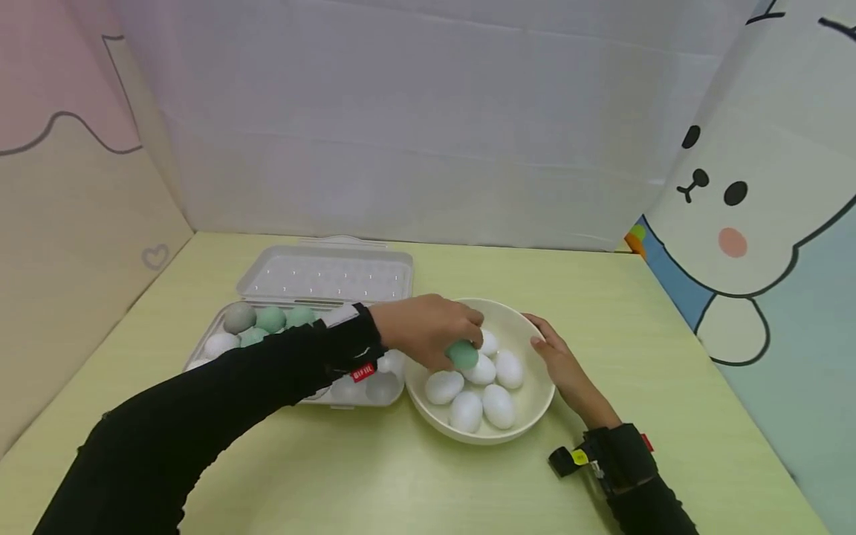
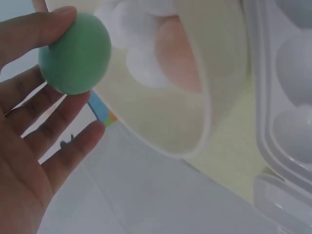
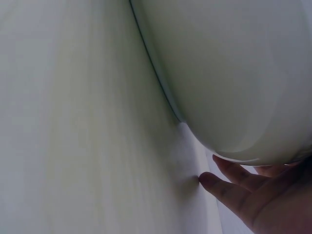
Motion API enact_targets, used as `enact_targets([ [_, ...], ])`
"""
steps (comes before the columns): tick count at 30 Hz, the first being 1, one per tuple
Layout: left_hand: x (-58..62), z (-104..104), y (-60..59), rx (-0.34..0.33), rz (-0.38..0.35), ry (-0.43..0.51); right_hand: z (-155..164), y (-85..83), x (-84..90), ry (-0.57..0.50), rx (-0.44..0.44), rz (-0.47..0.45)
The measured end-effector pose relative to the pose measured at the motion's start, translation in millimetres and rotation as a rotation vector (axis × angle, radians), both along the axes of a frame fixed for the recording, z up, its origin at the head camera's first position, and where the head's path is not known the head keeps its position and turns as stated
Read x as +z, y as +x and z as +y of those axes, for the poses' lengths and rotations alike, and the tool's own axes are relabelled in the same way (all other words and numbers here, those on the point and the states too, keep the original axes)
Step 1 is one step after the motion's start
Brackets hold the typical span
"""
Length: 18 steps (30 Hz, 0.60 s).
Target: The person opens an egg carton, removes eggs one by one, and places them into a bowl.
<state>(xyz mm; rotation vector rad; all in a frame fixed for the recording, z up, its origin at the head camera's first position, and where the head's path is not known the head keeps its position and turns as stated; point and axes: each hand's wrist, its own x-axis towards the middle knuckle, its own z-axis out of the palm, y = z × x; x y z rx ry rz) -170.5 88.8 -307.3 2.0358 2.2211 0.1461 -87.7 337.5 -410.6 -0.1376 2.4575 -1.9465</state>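
Head view shows the left hand (image 1: 428, 327) pinching a green egg (image 1: 462, 354) over the white eggs (image 1: 478, 390) in the cream bowl (image 1: 535, 405), mid-table. Right hand (image 1: 565, 368), fingers relaxed, rests against the bowl's right side; egg tray (image 1: 267, 327) just left

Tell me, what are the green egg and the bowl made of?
The green egg, held in the left hand, looks like matte plastic or foam: even colour, no shine, so probably not real. The bowl looks like smooth cream plastic or ceramic; I can't tell which.
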Motion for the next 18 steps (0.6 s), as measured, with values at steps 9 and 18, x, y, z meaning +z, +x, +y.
enact_targets([
  [9,-18.7,39,14.3,-0.045,0.139,-0.187,0,1.1,0.1,0.024,0.005,0.01],
  [18,-26.8,50,10.9,-0.02,0.001,-0.223,2,0.0,1.2,0.033,-0.011,-0.009],
])
